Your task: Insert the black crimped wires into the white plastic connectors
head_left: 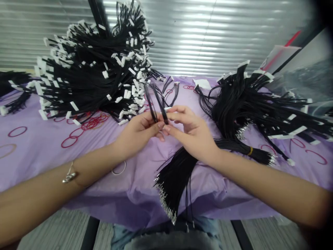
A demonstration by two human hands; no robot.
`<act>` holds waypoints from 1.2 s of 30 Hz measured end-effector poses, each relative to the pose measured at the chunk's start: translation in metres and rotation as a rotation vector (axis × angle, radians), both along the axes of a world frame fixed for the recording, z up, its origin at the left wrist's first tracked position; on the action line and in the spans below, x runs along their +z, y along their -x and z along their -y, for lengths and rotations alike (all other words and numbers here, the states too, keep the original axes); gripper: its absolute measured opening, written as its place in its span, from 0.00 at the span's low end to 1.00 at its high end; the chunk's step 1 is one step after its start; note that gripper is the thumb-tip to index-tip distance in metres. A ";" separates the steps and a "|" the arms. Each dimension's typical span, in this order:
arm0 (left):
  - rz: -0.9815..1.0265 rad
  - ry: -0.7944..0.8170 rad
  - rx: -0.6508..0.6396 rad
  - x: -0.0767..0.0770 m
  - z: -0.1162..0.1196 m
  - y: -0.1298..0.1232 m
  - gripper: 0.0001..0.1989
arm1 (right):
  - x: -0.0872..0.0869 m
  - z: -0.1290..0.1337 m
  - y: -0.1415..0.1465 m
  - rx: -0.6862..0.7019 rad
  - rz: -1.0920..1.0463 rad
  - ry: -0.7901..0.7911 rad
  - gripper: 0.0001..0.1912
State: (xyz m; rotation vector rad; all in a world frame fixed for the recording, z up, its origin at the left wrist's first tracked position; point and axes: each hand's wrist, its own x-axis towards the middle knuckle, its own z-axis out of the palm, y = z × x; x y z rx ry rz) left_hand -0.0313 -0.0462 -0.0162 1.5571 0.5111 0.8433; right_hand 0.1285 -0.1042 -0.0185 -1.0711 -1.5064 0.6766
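Near the middle, my left hand (145, 130) and my right hand (191, 130) meet fingertip to fingertip. Thin black wires (159, 99) rise from between the pinched fingers of both hands. A small white piece shows by my right index finger. Under my right wrist lies a fanned black wire bundle (177, 177) with silvery tips, hanging over the table's front edge. Beside it, another bundle (256, 152) is tied with a yellow band. A few wires with white connectors (177, 83) lie just behind the hands.
A tall heap of black cables (85, 80) with white connectors stands at the back left. More cables (234, 100) lie on the right. Red rubber bands (90, 123) are scattered on the purple cloth (99, 184). Window blinds (187, 34) are behind; a clear plastic bag (309, 83) sits far right.
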 end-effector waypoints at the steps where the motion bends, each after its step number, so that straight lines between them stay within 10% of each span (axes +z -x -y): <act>1: -0.100 -0.185 0.011 0.002 -0.001 0.003 0.03 | 0.003 -0.002 -0.002 0.062 -0.051 0.055 0.19; 4: -0.423 -0.739 -0.032 0.007 -0.003 0.010 0.09 | 0.013 -0.007 -0.008 0.264 -0.191 0.255 0.29; 7: -0.572 -0.943 -0.161 0.009 -0.005 0.012 0.12 | 0.026 -0.009 -0.016 0.243 -0.234 0.229 0.18; 15: 0.074 -0.006 0.050 0.006 -0.018 0.006 0.07 | 0.058 -0.015 -0.057 0.032 -0.534 0.319 0.10; 19: 0.222 0.302 0.232 0.005 -0.033 0.005 0.07 | 0.060 -0.007 -0.064 0.254 0.023 0.721 0.18; 21: 0.187 0.355 0.294 0.005 -0.039 0.006 0.07 | 0.058 0.001 -0.057 0.469 0.426 0.786 0.18; 27: 0.138 0.323 0.300 0.005 -0.040 0.008 0.06 | 0.040 0.018 -0.020 0.812 0.739 0.320 0.06; 36: 0.182 0.185 0.155 0.016 -0.020 0.007 0.06 | 0.030 0.023 -0.010 0.720 0.930 0.233 0.07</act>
